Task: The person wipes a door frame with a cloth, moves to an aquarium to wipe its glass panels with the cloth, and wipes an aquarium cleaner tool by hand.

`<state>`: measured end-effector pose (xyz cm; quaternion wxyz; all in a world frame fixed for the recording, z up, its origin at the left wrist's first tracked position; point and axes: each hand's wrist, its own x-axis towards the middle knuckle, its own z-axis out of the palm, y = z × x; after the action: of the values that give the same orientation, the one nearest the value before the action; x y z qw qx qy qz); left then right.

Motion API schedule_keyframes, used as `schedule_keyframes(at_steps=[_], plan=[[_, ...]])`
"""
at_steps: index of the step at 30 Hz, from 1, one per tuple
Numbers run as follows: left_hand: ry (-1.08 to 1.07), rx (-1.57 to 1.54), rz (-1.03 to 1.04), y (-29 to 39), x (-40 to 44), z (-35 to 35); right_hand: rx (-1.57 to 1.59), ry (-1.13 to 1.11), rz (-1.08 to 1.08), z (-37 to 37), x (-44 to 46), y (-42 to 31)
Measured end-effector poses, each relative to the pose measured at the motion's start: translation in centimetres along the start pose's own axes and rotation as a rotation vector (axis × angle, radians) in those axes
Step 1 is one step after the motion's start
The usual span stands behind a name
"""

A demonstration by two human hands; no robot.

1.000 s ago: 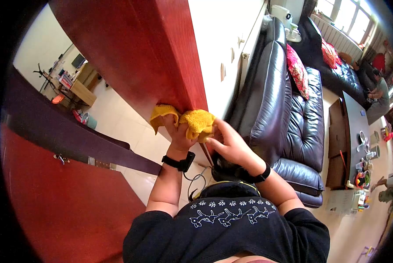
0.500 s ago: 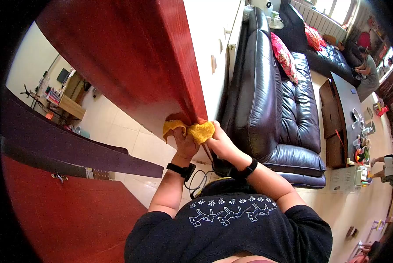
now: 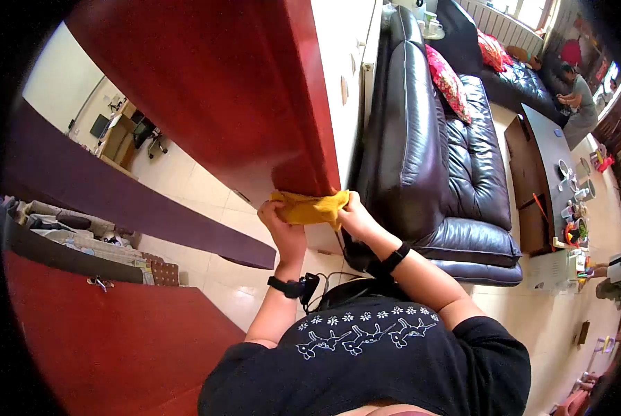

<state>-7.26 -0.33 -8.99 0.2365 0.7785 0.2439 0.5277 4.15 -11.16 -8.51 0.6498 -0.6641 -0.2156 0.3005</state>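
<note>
A yellow cloth [image 3: 309,208] is stretched between my two hands against the edge of a dark red wooden door frame [image 3: 255,97]. My left hand [image 3: 281,225] grips the cloth's left end, with the fingers bent over it. At the right end, my right hand [image 3: 356,216] pinches the cloth close to the frame's outer corner. Both wrists wear black bands. Part of the frame behind the cloth is hidden.
A black leather sofa [image 3: 421,159] stands close on the right, with a dark low table [image 3: 549,173] beyond it. Another person [image 3: 579,107] is at the far right. A red door [image 3: 109,333] lies to the lower left; a desk [image 3: 116,135] shows in the room behind.
The cloth was bunched in two lumps around the frame's edge; now it is pulled out flat between my hands. My hands have moved apart slightly, and the view has shifted.
</note>
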Motion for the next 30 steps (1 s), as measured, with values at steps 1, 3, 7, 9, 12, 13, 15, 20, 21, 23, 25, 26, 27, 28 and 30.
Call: schedule_keyframes(at_steps=[1,3,7,9,12,13,15,20,21,23,25,26,27,28,30], plan=[[-0.061,-0.221,-0.261,-0.4,0.2,0.1,-0.029,-0.102,0.009,-0.5,-0.7,-1.2],[-0.189,-0.331,-0.554,-2.5,-0.4,0.2,-0.051,-0.130,-0.073,-0.6,0.1,0.8],[-0.477,-1.009,-1.142,-4.4,-2.3,0.1,-0.099,-0.142,0.014,-1.5,0.1,2.1],[-0.549,-1.130,-1.216,-4.1,-2.5,-0.3,-0.090,-0.180,0.079,-2.0,-0.1,2.1],[-0.683,-1.320,-1.219,-3.1,-2.0,-0.7,0.040,-0.296,-0.008,-3.2,-0.6,1.6],[-0.730,-1.387,-1.161,-2.6,-1.8,-0.8,0.088,-0.296,-0.068,-3.4,-1.6,-0.2],[-0.746,-1.503,-1.144,-1.4,-0.9,-1.3,0.195,-0.329,-0.093,-4.2,-2.2,-0.9],[-0.671,-1.614,-0.932,0.1,0.1,-2.3,0.004,-0.352,-0.207,-5.9,-5.2,-3.1],[-0.555,-1.682,-1.035,0.7,0.2,-2.5,0.002,-0.356,-0.211,-5.9,-5.7,-3.7],[-0.522,-1.689,-0.903,2.1,0.5,-2.7,0.153,-0.360,-0.156,-5.9,-6.5,-4.2],[-0.456,-1.652,-0.771,2.9,0.7,-3.0,0.153,-0.367,-0.163,-6.1,-7.0,-3.7],[-0.463,-1.649,-0.771,3.1,0.7,-3.0,0.147,-0.379,-0.169,-6.3,-7.1,-3.4],[-0.425,-1.590,-0.720,3.4,0.6,-3.0,0.143,-0.408,-0.172,-6.4,-6.9,-3.3],[-0.387,-1.532,-0.671,3.8,0.4,-3.0,0.145,-0.402,-0.174,-6.8,-7.1,-3.4],[-0.327,-1.463,-0.652,4.1,-0.3,-2.5,0.035,-0.396,-0.204,-7.5,-7.6,-4.1]])
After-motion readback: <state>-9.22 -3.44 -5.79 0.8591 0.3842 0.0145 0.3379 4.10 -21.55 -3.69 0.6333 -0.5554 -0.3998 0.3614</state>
